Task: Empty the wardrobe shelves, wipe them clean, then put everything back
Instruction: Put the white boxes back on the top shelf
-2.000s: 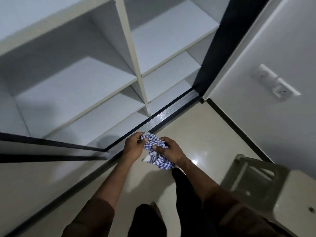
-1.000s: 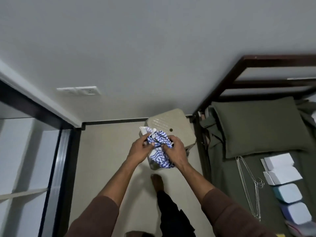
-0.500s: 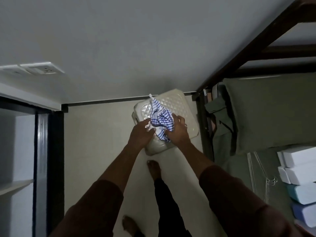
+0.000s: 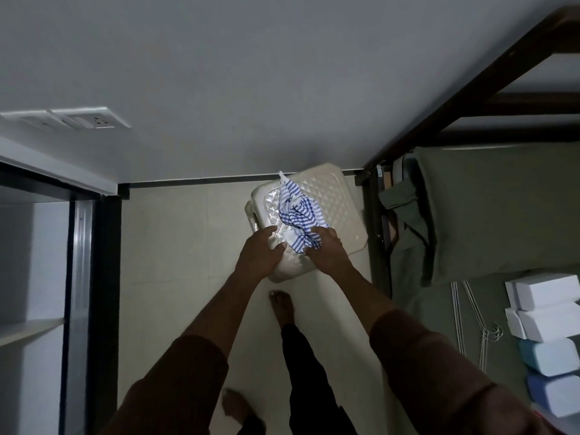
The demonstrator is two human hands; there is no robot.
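A crumpled blue-and-white checked cloth (image 4: 298,211) lies on the quilted top of a cream plastic stool (image 4: 342,199) by the wall. My right hand (image 4: 329,252) grips the cloth's near end. Just to the left of the cloth, my left hand (image 4: 260,252) hovers over the stool's near corner with relaxed fingers, holding nothing. The wardrobe (image 4: 81,277) is at the left edge, and one bare white shelf (image 4: 28,329) shows inside it.
A bed with a green sheet (image 4: 486,208) and dark wooden frame (image 4: 439,98) stands close on the right. On it lie stacked white and blue boxes (image 4: 546,293) and wire hangers (image 4: 477,315). My bare feet stand on the pale tiled floor (image 4: 175,246). A wall socket (image 4: 94,120) is upper left.
I turned from the wardrobe to the stool carrying the cloth in both hands. The cloth now lies on the stool and my left hand has let go of it.
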